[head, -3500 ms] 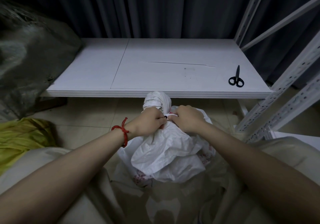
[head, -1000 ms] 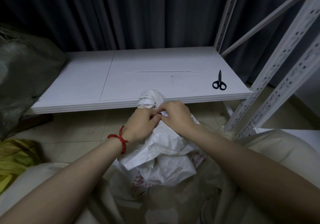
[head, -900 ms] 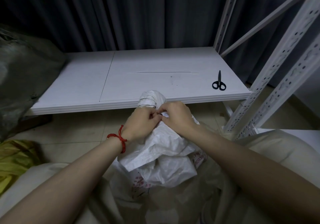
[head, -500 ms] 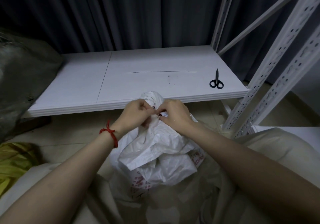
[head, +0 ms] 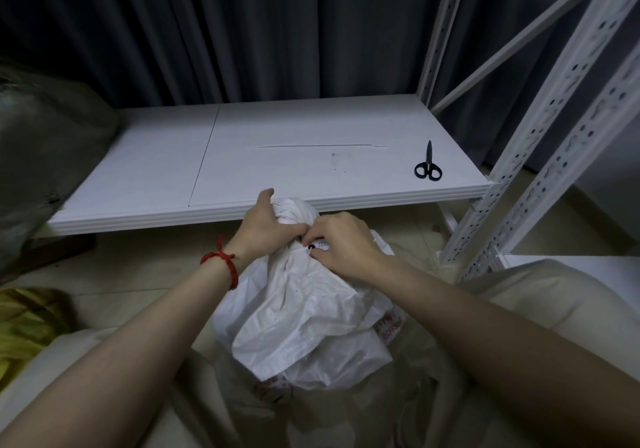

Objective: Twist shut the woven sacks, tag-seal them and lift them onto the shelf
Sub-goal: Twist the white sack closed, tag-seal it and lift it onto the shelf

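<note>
Tag-sealing step — left hand (head: 266, 228) fingers clamp twisted neck of woven sack (head: 304, 312); right hand (head: 341, 245) fingers pinch tag (head: 320, 245). Next, likely: cinch seal, lift onto shelf (head: 294, 157).

Your left hand (head: 265, 228) grips the twisted neck of the white sack (head: 304, 312), thumb raised against the bunched top. Your right hand (head: 341, 243) pinches a small tag (head: 320, 245) at the neck, fingertips touching the left hand's. The sack sits on the floor just before the white shelf (head: 277, 160). Black scissors (head: 428, 165) lie on the shelf's right end, well apart from the sack.
</note>
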